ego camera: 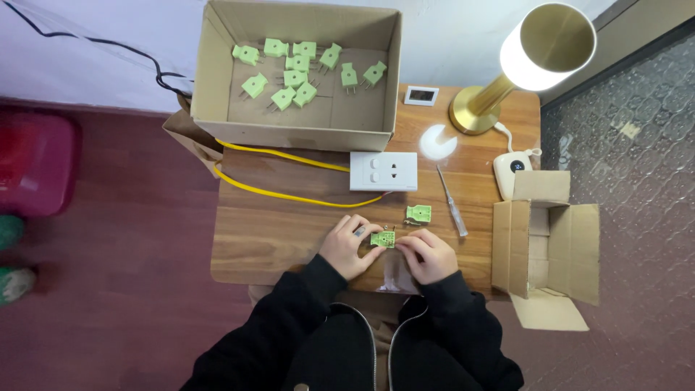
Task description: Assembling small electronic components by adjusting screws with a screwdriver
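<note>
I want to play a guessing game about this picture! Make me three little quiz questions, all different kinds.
1. True or false: the green plug half is held by both the left hand and the right hand.
2. Where do most green plugs lie? A) big cardboard box B) small open box C) floor
3. Fill in: beside the white socket on the wooden table lies a thin ____.

Key: 1 true; 2 A; 3 screwdriver.
</note>
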